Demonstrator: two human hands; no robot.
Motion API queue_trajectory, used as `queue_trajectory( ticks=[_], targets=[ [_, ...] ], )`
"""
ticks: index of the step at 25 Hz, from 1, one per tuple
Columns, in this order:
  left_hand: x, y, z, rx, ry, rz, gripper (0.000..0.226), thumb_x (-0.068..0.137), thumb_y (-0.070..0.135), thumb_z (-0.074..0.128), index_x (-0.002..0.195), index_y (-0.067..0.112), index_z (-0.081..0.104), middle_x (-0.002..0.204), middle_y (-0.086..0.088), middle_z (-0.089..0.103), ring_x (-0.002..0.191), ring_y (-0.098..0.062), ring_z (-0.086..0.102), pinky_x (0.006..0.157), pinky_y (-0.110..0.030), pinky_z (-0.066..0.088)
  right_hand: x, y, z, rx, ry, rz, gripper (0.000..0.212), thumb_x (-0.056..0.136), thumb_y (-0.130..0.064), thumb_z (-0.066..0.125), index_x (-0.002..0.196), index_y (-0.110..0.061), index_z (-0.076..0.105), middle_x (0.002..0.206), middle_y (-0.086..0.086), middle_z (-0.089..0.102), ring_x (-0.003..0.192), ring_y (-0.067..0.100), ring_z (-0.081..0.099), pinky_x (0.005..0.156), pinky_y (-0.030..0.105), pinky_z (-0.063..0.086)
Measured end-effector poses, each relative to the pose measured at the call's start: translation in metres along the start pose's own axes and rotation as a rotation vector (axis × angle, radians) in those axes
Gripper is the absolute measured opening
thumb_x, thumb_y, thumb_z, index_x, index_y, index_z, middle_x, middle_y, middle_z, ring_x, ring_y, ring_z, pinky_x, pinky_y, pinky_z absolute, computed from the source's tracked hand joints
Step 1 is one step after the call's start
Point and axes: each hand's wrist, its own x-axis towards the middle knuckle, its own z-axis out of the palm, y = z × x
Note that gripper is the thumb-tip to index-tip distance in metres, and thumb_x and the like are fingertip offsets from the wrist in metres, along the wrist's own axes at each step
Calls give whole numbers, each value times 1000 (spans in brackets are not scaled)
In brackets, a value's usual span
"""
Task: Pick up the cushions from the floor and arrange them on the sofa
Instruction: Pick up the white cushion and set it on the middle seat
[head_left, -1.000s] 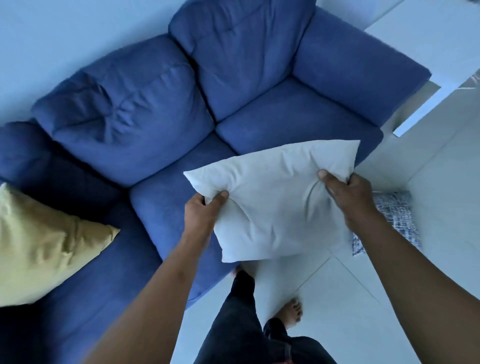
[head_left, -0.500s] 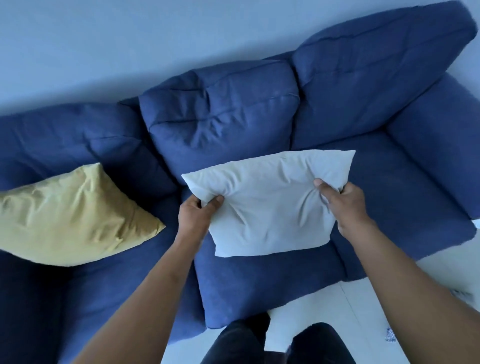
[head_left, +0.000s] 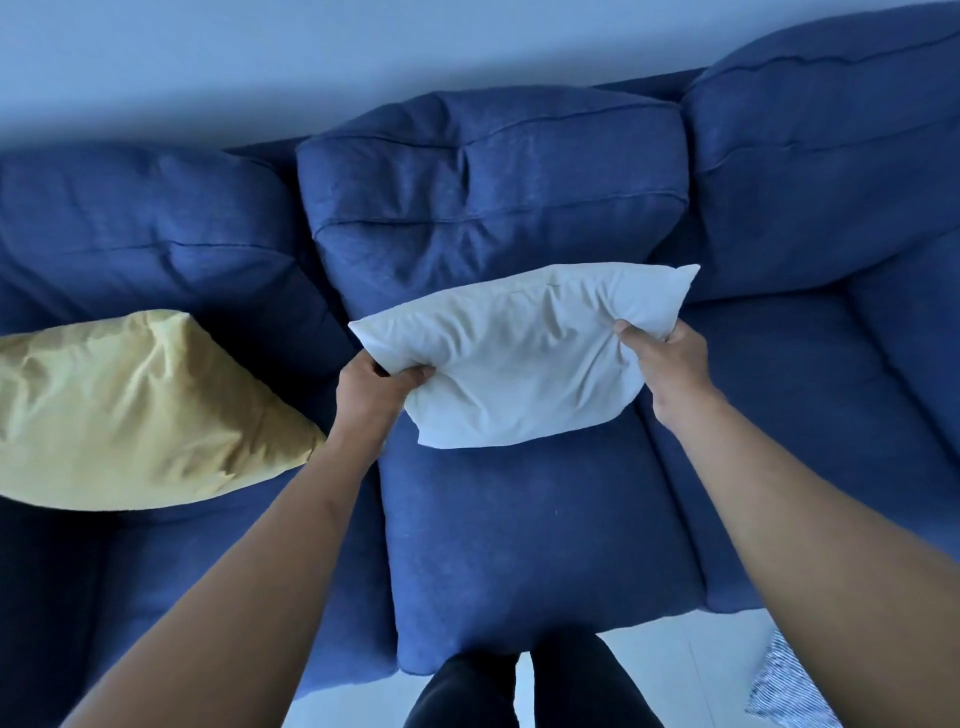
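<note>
A white cushion (head_left: 524, 353) hangs over the middle seat of the blue sofa (head_left: 519, 545), close to the middle back pillow. My left hand (head_left: 376, 389) pinches its lower left corner and my right hand (head_left: 667, 358) grips its right edge. A yellow cushion (head_left: 135, 410) lies on the left seat of the sofa. A blue-and-white patterned cushion (head_left: 784, 686) rests on the floor at the bottom right, partly cut off by my right arm.
The sofa's back stands against a pale wall (head_left: 311, 57). My legs in dark trousers (head_left: 519, 691) touch the sofa's front edge. Pale tiled floor (head_left: 701, 660) shows to the right of my legs.
The view has swung to face the sofa squarely. Both hands have carried the white cushion forward from above the floor to over the middle seat, nearer the back pillow.
</note>
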Motion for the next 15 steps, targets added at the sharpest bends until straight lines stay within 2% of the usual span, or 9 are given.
queue_trajectory(
  ticks=[4,6,8,10,12,14,15],
  targets=[
    [48,4,16,84,12,-53,43,73,22,89,112,20,71,109,-2,80,100,-21,76,95,-46,63,51,-6,16,-89,-60,63,26,88,-24,78,110,-17,66,97,-10,70,84,6,65,70,24,50],
    [66,6,24,137,23,-94,54,75,21,87,124,15,66,107,-6,74,90,-17,66,87,-38,57,74,-5,21,-139,-82,115,34,88,-27,78,116,-18,61,96,-14,63,82,2,58,73,27,48],
    [80,9,29,126,38,-89,62,74,22,87,131,13,63,103,-2,70,85,-17,60,80,-35,52,91,-6,25,-147,-98,123,40,86,-29,79,118,-18,59,100,-12,64,83,2,58,70,26,47],
    [92,13,30,88,61,-73,52,77,21,87,123,12,66,106,-1,73,87,-18,66,79,-33,53,100,-10,29,-152,-131,120,40,84,-30,81,116,-19,60,105,-11,68,88,4,63,67,26,48],
    [100,16,28,90,82,-71,33,78,25,87,106,16,72,105,-3,77,96,-22,74,86,-36,60,106,-11,33,-163,-157,121,38,83,-30,82,115,-21,63,109,-9,72,96,11,69,75,32,55],
    [104,16,22,91,128,-64,26,75,33,87,89,18,71,99,-3,79,99,-27,78,93,-46,64,113,-12,34,-158,-122,87,25,85,-24,79,107,-22,67,108,-5,75,101,18,72,83,39,60],
    [103,15,19,90,157,-59,28,75,33,87,83,16,67,93,-4,76,95,-27,77,94,-50,64,115,-12,33,-158,-103,65,18,87,-21,78,103,-22,68,105,-4,75,102,20,73,87,41,61]
  ],
)
